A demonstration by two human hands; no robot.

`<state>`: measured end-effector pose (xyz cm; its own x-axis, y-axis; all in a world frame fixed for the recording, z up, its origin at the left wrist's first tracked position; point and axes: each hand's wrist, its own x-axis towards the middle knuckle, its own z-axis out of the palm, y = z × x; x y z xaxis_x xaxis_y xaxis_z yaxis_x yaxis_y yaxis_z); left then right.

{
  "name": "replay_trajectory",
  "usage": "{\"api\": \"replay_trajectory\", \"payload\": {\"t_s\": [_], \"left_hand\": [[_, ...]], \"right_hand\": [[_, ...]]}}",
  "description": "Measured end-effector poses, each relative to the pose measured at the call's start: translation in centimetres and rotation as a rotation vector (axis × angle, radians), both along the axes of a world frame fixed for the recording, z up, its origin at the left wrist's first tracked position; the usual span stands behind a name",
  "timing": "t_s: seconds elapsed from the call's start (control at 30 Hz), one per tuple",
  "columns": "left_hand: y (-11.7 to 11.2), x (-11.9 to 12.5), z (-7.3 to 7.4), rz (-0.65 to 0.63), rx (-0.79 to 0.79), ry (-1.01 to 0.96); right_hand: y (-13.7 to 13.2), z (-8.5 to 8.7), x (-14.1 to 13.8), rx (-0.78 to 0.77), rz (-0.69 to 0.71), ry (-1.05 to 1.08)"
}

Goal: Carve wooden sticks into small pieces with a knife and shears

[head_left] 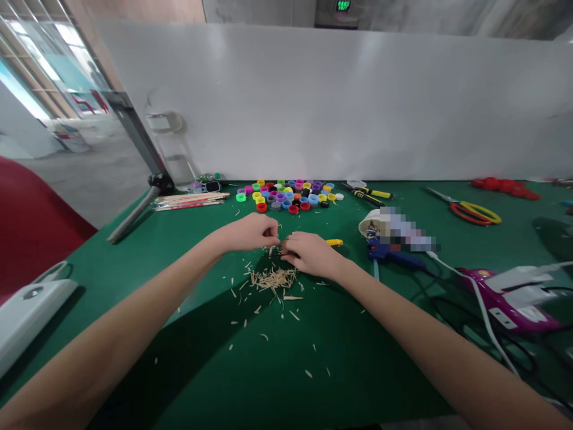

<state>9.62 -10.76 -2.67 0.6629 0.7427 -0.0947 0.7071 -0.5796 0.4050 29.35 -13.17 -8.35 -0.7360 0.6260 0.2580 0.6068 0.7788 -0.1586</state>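
Note:
My left hand point(254, 232) is closed in a pinch, its fingertips pointing down above the table; a thin pale sliver shows by them. Just to its right, my right hand point(310, 254) has its fingers curled together close to the left fingertips. What either pinch holds is too small or hidden to make out. Small pale wood slivers point(271, 251) lie between and under the hands. Nearer to me is a loose pile of wood slivers point(274, 279), with more bits scattered around it. Beyond my right hand a yellow ridged piece point(334, 242) sticks out, partly hidden.
Colourful bottle caps point(280, 197) are spread at the back, beside wrapped sticks point(192, 200). To the right are pliers point(376, 194), a tipped white cup point(363, 226) with slivers, a blue glue gun point(396, 255), scissors point(474, 211) and a purple power strip point(496, 301) with cables. A white board point(313, 107) stands behind.

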Motion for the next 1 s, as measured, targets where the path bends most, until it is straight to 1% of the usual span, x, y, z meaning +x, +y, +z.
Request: {"api": "replay_trajectory", "payload": {"t_s": [0.2, 0.27, 0.5, 0.63, 0.77, 0.9, 1.0], "left_hand": [[0.5, -0.2, -0.8, 0.019, 0.051, 0.001], [0.5, -0.3, -0.8, 0.027, 0.052, 0.011], [0.5, -0.4, -0.5, 0.035, -0.002, 0.029], [0.4, -0.1, -0.3, 0.036, -0.016, 0.015], [0.2, 0.0, -0.2, 0.013, -0.024, 0.007], [0.1, 0.1, -0.5, -0.015, 0.032, 0.018], [0.1, 0.1, -0.7, -0.025, 0.058, 0.026]], "right_hand": [[-1.4, 0.0, -0.1, 0.097, 0.130, -0.047], [-1.5, -0.1, -0.1, 0.124, 0.138, -0.051], [-1.1, -0.1, 0.4, 0.132, 0.012, 0.043], [-0.9, -0.2, 0.2, 0.137, -0.009, 0.031], [-0.6, -0.3, 0.0, 0.093, -0.057, 0.038], [0.0, -0.2, -0.2, -0.023, -0.086, 0.028], [0.4, -0.2, -0.3, -0.065, -0.087, 0.026]]}}
